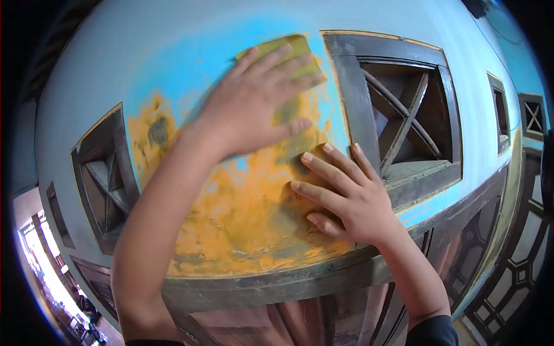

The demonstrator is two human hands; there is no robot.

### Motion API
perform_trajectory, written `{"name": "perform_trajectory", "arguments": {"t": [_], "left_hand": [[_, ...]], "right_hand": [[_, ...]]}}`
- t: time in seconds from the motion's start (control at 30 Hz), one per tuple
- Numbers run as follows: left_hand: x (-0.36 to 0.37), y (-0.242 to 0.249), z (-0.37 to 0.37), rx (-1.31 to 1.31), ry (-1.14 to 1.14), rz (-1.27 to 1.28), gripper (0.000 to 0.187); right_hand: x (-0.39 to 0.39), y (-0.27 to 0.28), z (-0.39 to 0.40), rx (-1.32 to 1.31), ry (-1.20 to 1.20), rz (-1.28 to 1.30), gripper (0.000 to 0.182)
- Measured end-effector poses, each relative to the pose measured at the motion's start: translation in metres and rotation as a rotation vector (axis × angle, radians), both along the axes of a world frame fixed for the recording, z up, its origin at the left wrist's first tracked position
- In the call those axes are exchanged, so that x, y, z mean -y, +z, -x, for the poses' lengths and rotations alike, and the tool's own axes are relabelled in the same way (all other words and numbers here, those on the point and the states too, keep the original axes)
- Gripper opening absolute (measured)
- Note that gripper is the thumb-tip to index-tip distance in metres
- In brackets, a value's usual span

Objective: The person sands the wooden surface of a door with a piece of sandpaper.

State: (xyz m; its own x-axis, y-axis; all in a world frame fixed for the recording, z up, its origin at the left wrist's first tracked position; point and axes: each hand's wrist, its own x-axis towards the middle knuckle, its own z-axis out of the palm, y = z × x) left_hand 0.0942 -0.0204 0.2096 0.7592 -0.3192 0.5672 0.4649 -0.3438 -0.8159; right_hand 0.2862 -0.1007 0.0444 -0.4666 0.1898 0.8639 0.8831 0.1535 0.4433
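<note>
I'm looking at a wall [225, 242] worn through pale and bright blue to patchy orange and grey, between two wooden frames with crossed bars, the left one [107, 179] and the right one [407, 115]. A dark wooden beam [259, 290] runs below. The sandpaper sheet [300, 46] is yellow-green, flat on the upper wall under my left hand [259, 98], open with fingers spread. My right hand [352, 199] is spread too, bare against the orange area.

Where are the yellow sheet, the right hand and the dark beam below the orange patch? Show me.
Yellow sheet [298, 44], head view: upper part.
Right hand [362, 206], head view: back of hand.
Dark beam [231, 293], head view: front face.
</note>
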Motion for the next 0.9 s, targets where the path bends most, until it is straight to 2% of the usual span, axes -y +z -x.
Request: {"name": "perform_trajectory", "arguments": {"t": [0.03,0.1,0.17,0.3,0.43,0.53,0.57,0.67,0.7,0.8,0.9], "left_hand": [[-0.003,0.011,0.01,0.08,0.062,-0.038,0.067],[-0.024,0.033,0.04,0.275,0.042,-0.054,0.067],[-0.039,0.032,0.06,0.424,0.037,-0.07,0.068],[-0.005,-0.055,0.062,0.033,0.13,0.109,0.069],[-0.029,-0.028,0.103,0.427,0.178,0.028,0.075],[-0.026,-0.071,0.1,0.327,0.151,0.091,0.074],[-0.017,-0.098,0.098,0.141,0.163,0.159,0.072],[-0.02,-0.107,0.118,0.195,0.201,0.148,0.07],[-0.027,-0.106,0.127,0.328,0.169,0.167,0.068],[-0.03,-0.146,0.127,0.426,0.181,0.217,0.068],[-0.019,-0.196,0.126,0.237,0.159,0.336,0.068]], "right_hand": [[0.0,-0.001,0.0,-0.003,-0.001,0.008,0.052],[-0.002,-0.002,0.001,-0.011,-0.004,0.005,0.052],[-0.002,-0.003,0.0,-0.021,0.001,-0.008,0.052],[-0.001,-0.003,0.002,-0.028,-0.014,-0.002,0.052],[-0.003,-0.003,0.005,-0.047,-0.008,-0.029,0.048],[-0.005,-0.006,0.004,-0.048,-0.024,-0.051,0.049],[-0.005,-0.008,0.005,-0.055,-0.038,-0.045,0.049],[-0.006,-0.016,0.008,-0.071,-0.051,-0.058,0.05],[-0.005,-0.021,0.01,-0.092,-0.059,-0.045,0.051],[-0.009,-0.041,0.018,-0.179,-0.096,-0.085,0.05],[-0.015,-0.069,0.032,-0.247,-0.082,-0.097,0.051]]}}
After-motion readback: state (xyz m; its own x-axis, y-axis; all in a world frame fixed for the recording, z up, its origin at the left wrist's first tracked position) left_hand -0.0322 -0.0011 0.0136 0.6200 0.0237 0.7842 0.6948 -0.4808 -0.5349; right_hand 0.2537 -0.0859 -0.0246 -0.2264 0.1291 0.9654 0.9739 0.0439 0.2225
